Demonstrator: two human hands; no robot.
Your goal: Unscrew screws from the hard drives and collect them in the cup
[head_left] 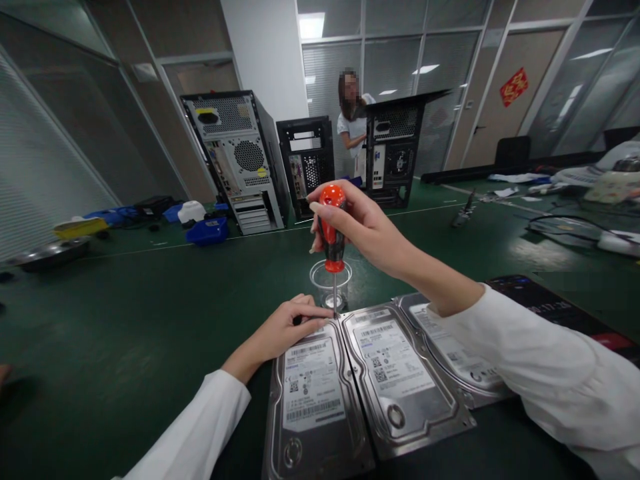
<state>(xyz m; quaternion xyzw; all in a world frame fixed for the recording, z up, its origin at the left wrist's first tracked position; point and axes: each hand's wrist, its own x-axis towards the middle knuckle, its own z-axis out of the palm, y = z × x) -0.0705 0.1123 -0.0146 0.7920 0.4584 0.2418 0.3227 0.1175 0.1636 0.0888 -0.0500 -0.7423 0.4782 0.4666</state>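
My right hand grips the red and black handle of a screwdriver, held upright with its shaft pointing down. The tip meets the far right corner of the left hard drive; any screw under it is too small to make out. At that drive's far edge, my left hand holds the drive, its index finger and thumb reaching close to the tip. A second hard drive lies alongside, and a third hard drive is partly covered by my right forearm. Just behind the tip stands a clear plastic cup.
Three computer cases, a tall one, a smaller one and a black one, stand at the back of the green table. A person is behind them. A blue bin sits left, cables right.
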